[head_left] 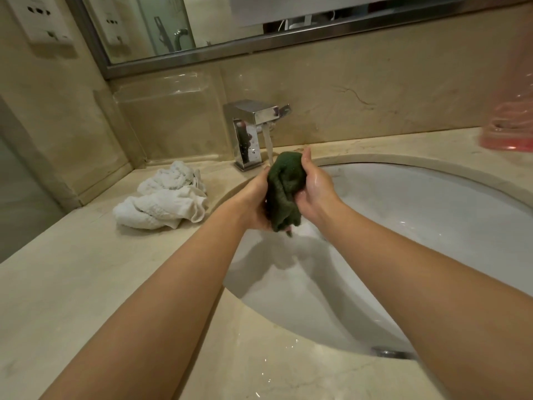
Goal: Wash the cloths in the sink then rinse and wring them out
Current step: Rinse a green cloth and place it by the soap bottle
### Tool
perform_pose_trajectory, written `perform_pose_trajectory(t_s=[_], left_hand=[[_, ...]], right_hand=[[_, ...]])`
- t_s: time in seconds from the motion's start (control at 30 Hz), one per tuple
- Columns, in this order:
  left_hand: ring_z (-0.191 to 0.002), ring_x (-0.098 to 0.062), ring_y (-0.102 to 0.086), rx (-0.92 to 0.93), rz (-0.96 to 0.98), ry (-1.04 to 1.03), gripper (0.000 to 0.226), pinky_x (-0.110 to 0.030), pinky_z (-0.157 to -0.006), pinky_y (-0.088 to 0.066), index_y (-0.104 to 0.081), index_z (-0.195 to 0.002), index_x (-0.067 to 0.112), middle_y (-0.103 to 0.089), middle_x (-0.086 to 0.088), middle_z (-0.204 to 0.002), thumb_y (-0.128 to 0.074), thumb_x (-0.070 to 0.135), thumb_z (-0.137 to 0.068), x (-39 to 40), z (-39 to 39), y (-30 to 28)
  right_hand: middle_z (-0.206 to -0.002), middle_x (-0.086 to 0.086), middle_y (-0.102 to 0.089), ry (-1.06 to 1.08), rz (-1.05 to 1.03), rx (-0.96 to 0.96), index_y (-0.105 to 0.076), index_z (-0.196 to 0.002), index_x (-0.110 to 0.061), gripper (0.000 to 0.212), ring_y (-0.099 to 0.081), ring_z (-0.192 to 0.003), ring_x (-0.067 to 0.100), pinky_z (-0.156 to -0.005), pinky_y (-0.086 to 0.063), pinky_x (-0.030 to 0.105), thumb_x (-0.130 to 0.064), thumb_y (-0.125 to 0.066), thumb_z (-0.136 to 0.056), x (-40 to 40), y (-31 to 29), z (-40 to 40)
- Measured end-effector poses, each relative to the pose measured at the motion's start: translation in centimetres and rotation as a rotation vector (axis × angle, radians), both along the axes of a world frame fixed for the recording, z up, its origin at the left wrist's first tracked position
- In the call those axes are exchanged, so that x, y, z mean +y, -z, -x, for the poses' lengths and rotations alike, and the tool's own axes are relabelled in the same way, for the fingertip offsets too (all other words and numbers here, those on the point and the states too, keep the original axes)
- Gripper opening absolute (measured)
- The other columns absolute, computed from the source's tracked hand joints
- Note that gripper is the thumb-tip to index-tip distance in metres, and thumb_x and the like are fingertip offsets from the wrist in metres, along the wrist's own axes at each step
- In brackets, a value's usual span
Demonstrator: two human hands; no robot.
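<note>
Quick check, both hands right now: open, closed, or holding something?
Left hand: closed around the green cloth, gripping its left side.
Right hand: closed around the same green cloth, gripping its right side under the running tap.

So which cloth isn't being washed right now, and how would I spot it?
Start at the chrome faucet behind the white sink. On the beige countertop to its left lies a crumpled white cloth, untouched. Unlike the dark green cloth, it is outside the basin and in nobody's hands.
</note>
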State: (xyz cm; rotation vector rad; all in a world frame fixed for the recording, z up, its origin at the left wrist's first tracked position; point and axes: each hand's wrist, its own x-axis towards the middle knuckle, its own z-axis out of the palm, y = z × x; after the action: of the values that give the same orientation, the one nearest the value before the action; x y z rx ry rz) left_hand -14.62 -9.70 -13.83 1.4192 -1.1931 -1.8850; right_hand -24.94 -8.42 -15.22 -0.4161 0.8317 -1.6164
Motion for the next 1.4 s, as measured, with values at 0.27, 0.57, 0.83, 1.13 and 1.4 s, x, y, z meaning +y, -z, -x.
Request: perform_pose_trajectory(t_s=[0.27, 0.57, 0.83, 1.13, 1.4], left_hand=[[-0.067, -0.019, -0.060, 0.104, 0.081, -0.219, 0.039, -0.025, -0.054, -0.046, -0.063, -0.092, 0.012, -0.066, -0.010, -0.081, -0.052, 0.049, -0.094, 0.2, -0.3, -0.5], [-0.091, -0.020, -0.064, -0.033, 0.458, -0.375, 0.025, -0.035, -0.084, -0.052, -0.065, -0.092, 0.027, -0.067, -0.002, -0.097, -0.054, 0.049, -0.092, 0.5, 0.5, -0.4], [-0.107, -0.027, -0.063, 0.001, 0.437, -0.312, 0.096, -0.044, -0.097, -0.048, -0.070, -0.113, 0.021, -0.069, -0.007, -0.113, -0.031, 0.091, -0.059, 0.3, 0.8, 0.1], [-0.123, -0.020, -0.052, 0.213, 0.378, -0.083, 0.075, -0.031, -0.111, -0.033, -0.061, -0.121, 0.014, -0.060, -0.007, -0.127, -0.015, 0.067, -0.095, 2.9, 2.0, -0.8], [-0.117, -0.027, -0.055, 0.368, 0.174, -0.135, 0.078, -0.040, -0.093, -0.042, -0.058, -0.119, 0.005, -0.065, -0.013, -0.110, -0.016, 0.067, -0.096, 2.7, 2.0, -1.0]], right_hand=[[-0.108, 0.006, -0.067, 0.079, -0.192, 0.332, -0.061, -0.114, -0.013, 0.036, -0.060, -0.104, 0.021, -0.094, -0.048, 0.042, -0.040, -0.064, -0.090, -0.1, 1.6, 0.2], [-0.116, 0.019, -0.062, -0.198, -0.135, -0.086, -0.056, -0.127, -0.014, 0.053, -0.061, -0.102, 0.035, -0.075, -0.056, 0.048, -0.055, -0.044, -0.095, 0.5, 1.8, -2.1], [-0.111, 0.017, -0.065, -0.135, -0.109, 0.033, -0.059, -0.124, -0.010, 0.041, -0.063, -0.100, 0.031, -0.072, -0.056, 0.040, -0.038, -0.053, -0.095, 0.8, 0.8, -0.6], [-0.108, 0.015, -0.064, -0.088, -0.144, 0.003, -0.062, -0.116, -0.019, 0.043, -0.062, -0.095, 0.031, -0.082, -0.053, 0.045, -0.053, -0.043, -0.097, 0.5, 0.3, -0.5], [-0.105, 0.008, -0.067, 0.151, -0.241, 0.193, -0.060, -0.106, -0.014, 0.045, -0.063, -0.097, 0.030, -0.092, -0.052, 0.046, -0.055, -0.062, -0.086, -0.1, 0.0, -2.0]])
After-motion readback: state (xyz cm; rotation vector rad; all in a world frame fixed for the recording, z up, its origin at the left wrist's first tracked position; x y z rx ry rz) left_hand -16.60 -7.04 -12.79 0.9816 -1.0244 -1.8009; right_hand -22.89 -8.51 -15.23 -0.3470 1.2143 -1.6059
